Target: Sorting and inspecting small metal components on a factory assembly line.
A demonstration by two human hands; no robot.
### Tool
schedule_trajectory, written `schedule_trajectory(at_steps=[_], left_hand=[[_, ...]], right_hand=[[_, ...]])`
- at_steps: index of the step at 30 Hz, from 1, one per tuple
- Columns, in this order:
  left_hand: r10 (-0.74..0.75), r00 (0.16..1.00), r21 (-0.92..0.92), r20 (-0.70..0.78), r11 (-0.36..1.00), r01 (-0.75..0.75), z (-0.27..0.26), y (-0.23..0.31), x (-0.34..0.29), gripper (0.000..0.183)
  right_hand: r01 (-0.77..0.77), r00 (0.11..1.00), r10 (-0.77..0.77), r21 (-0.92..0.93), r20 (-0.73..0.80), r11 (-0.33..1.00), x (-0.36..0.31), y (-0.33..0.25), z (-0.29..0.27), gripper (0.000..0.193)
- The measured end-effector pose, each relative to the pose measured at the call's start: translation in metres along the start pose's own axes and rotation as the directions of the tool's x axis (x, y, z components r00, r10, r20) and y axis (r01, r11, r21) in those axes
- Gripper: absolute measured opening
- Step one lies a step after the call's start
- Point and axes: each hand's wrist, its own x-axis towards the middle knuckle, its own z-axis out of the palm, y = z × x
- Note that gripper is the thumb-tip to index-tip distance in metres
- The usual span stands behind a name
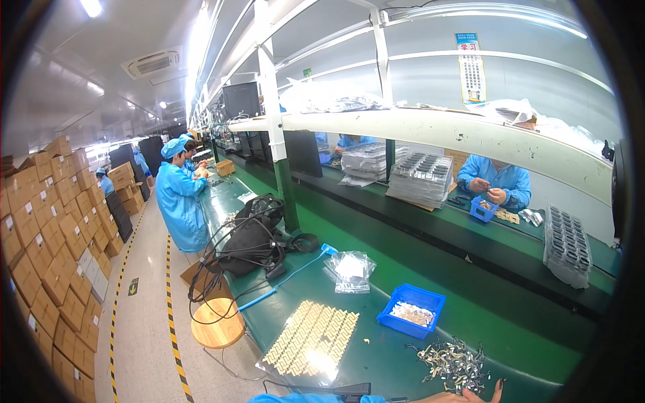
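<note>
Low at the lower edge, my left hand (pixel 443 397) reaches in from a blue sleeve (pixel 295 398). Its fingers touch the near side of a loose pile of small connectors with short black and white leads (pixel 453 363). Just right of it one dark-nailed finger points up, apparently from my right hand (pixel 498 391). The frame's edge cuts off most of both hands, so any grip is hidden. Beyond the pile stands a blue bin (pixel 425 300) holding small whitish parts (pixel 411 312). Left of that, a clear sheet carries rows of cream-coloured pieces (pixel 311 339).
Clear plastic bags (pixel 351 271) lie behind the sheet. A black bag with tangled cables (pixel 252 235) sits farther left, above a wooden stool (pixel 218 324). Across a dark conveyor (pixel 430 235), a co-worker (pixel 496 181) handles small parts beside stacked trays (pixel 421 178). Cartons (pixel 57 252) line the aisle.
</note>
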Motion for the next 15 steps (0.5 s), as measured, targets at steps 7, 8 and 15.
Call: schedule_trajectory(at_steps=[7, 8, 15], left_hand=[[0.001, 1.0, 0.025, 0.003, 1.0, -0.001, 0.0011, -0.0021, 0.0, 0.05], [0.0, 1.0, 0.026, 0.002, 1.0, 0.0, 0.0007, -0.0021, -0.0001, 0.05], [0.002, 1.0, 0.008, -0.001, 1.0, -0.002, -0.0016, 0.0012, -0.0006, 0.048]], right_hand=[[-0.018, 1.0, 0.018, 0.012, -0.004, 1.0, 0.0, -0.0009, -0.0009, 0.117], [-0.019, 1.0, 0.019, 0.011, -0.004, 1.0, 0.0006, -0.0015, -0.0005, 0.117], [0.01, 1.0, -0.01, 0.004, -0.005, 1.0, 0.0004, 0.0002, 0.0016, 0.116]])
